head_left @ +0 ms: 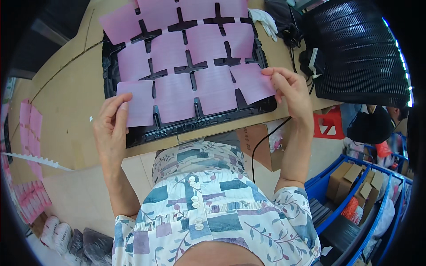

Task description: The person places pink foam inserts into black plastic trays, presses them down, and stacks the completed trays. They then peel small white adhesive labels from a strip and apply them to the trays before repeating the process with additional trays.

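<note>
Both hands grip the front pink sheet (175, 99), one at each end.
From my remote post I record the left hand (110, 126) at the sheet's left edge, its thumb and index finger nearly closed on the margin of the leftmost panel. The right hand (293, 91) pinches the rightmost panel near its upper right corner, index finger over the top and thumb just beside; its other fingers curl loosely below. I note four linked panels in this sheet, lying across the near row of the black tray (105, 73), with the right end tilted. The tray rests on the cardboard-covered table (62, 95). I find further pink panels (168, 51) over the rows behind, and a white glove (265, 21) beyond the tray's far right corner.
</note>
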Demonstrator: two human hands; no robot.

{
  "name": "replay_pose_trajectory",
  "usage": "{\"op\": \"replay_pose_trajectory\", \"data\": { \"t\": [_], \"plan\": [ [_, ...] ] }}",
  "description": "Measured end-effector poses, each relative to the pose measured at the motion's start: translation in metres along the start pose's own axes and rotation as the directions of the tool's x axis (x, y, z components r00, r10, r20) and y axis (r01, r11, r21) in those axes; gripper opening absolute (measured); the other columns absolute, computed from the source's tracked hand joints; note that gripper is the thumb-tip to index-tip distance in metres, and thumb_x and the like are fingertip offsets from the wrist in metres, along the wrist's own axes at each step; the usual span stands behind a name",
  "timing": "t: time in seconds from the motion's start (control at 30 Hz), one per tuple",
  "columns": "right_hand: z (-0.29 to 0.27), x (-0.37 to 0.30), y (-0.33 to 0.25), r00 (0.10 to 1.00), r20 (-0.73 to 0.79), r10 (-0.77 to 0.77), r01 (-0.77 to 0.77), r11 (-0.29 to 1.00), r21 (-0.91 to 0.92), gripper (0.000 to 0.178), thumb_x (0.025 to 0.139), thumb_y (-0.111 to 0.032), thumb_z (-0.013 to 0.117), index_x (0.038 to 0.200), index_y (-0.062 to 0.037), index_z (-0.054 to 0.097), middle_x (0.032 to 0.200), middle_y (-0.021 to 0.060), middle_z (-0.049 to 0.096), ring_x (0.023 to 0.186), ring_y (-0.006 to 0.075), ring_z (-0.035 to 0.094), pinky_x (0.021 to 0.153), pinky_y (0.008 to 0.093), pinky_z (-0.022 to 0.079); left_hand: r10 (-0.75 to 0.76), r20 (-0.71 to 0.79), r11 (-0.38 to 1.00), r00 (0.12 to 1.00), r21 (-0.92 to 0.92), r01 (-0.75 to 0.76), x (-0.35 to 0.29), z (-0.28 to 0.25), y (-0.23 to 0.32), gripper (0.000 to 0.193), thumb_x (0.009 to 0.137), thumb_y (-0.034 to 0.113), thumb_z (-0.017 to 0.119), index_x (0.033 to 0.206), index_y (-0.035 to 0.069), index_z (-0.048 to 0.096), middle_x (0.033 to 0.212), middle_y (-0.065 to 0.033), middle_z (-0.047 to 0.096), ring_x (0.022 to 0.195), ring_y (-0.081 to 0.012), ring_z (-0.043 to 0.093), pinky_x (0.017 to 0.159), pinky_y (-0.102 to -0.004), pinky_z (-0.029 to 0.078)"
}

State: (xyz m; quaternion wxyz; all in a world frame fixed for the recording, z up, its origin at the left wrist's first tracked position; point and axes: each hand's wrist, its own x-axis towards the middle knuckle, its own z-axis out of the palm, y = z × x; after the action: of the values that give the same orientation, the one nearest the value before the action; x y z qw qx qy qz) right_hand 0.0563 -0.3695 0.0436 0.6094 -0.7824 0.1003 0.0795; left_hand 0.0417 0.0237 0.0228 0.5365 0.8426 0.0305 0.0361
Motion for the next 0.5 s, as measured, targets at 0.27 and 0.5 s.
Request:
{"op": "replay_pose_trajectory", "data": {
  "t": [0.27,0.5],
  "plan": [
    [0.043,-0.013,0.004,0.894,-0.267,-0.36,0.147,0.798,-0.584,0.021,0.085,-0.013,0.074,0.103,-0.0028,0.072,0.066,0.0054,0.066,0.056,0.0132,0.06,0.055,0.0273,0.048,0.12,-0.091,0.971,0.989,0.219,-0.098,-0.008,0.0,-0.006,0.015,0.092,-0.001,0.064,0.104,0.002,0.071,0.091,-0.0033,0.066,0.072,-0.0101,0.055,0.065,-0.0236,0.045],
    [0.045,-0.005,0.015,0.85,-0.232,-0.472,0.141,0.631,-0.763,0.02,0.084,-0.015,0.074,0.102,-0.007,0.071,0.066,0.0041,0.066,0.056,0.0195,0.063,0.055,0.0335,0.048,0.304,-0.13,0.897,0.944,0.372,-0.237,-0.009,0.005,-0.012,0.011,0.091,-0.001,0.064,0.101,0.002,0.069,0.08,-0.0069,0.06,0.068,-0.0129,0.053,0.061,-0.0262,0.044]
  ]
}}
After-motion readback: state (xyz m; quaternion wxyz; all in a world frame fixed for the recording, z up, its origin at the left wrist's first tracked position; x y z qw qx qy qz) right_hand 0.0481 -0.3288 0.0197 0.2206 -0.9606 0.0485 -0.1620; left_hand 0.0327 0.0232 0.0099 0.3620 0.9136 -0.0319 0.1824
